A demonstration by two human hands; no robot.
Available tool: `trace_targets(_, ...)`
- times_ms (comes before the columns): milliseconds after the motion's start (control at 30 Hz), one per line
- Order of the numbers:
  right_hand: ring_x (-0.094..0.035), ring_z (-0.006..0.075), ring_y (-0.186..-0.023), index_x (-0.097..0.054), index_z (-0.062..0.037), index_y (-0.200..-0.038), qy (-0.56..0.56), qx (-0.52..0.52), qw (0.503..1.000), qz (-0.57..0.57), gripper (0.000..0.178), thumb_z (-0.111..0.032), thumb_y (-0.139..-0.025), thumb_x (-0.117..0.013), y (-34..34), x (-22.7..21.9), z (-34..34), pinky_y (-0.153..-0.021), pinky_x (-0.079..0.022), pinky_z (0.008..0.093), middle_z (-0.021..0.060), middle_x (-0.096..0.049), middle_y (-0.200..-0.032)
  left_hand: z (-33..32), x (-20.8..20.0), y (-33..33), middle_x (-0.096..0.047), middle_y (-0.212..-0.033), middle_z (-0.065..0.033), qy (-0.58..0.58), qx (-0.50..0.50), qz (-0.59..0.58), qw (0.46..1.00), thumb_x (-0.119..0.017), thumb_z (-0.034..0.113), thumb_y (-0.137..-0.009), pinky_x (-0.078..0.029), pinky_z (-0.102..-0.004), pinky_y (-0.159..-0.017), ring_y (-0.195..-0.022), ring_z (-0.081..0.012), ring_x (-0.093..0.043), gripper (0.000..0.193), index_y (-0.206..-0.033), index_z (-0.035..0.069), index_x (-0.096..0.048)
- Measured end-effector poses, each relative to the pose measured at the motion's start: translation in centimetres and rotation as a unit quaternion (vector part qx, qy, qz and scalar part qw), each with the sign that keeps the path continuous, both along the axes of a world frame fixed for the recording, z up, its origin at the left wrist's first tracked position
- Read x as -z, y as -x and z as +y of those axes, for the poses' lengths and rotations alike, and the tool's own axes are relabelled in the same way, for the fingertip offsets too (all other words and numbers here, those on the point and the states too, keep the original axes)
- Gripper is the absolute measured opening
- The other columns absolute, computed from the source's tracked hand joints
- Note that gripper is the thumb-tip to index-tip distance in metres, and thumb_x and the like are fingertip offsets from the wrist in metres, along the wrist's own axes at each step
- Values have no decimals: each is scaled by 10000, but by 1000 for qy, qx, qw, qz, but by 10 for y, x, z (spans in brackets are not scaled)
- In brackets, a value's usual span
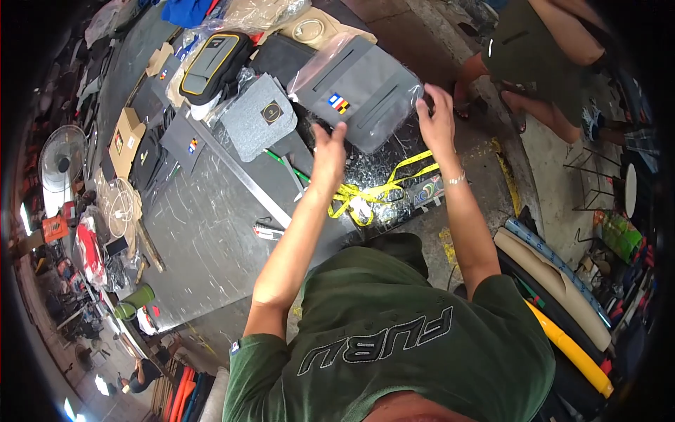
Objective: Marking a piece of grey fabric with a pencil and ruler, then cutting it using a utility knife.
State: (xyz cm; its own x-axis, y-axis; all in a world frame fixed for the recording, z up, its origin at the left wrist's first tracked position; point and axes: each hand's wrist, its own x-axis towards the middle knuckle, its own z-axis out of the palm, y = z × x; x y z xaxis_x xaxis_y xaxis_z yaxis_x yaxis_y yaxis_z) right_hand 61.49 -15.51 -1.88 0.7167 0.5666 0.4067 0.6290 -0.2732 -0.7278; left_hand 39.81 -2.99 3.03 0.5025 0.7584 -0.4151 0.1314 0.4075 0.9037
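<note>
At the upper centre of the frame, a plastic-wrapped grey case [365, 91] is flanked by the left hand [328, 152] and right hand [439, 121], both loosely open, presumably so its edges can be steadied; firm contact cannot be told. Yellow tape [383, 190] is bunched below on the surface [211, 228], seemingly within reach.

A grey pouch [390, 83] at upper centre is marked by a patch [339, 104] of blue, white, red, yellow and black blocks. Below it, a measuring tape [387, 188] is coloured bright yellow. At upper left, a black case [214, 67] is trimmed in yellow; a speckled light grey felt piece [246, 126] is topped by a black round label [271, 112]. At lower right, a tan roll [555, 290] and a yellow roll [573, 352] are seen.
</note>
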Motion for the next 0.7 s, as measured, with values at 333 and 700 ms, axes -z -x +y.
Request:
trace_targets(333, -608, 433, -1191, -564, -41, -1404, 174, -76, 982, -17, 498, -372, -1036, -515, -63, 13, 79, -1039, -473, 491, 232, -646, -1301, -36, 8, -36, -164, -1654, -318, 32, 9, 63, 997, -556, 262, -1019, -163, -335, -1247, -1550, -340, -195, 922, -1558, -158, 64)
trace_targets(700, -630, 388, -1028, -696, -16, -1218, 77, 3, 994, -76, 325, -204, -958, -648, -66, 3, 52, -954, -498, 453, 221, -686, -1123, -35, 6, 25, -418, -1589, -204, 10, 102, -1, 995, -633, 226, -1018, -304, -350, -1206, -1453, -271, -417, 713, -1576, -50, -285)
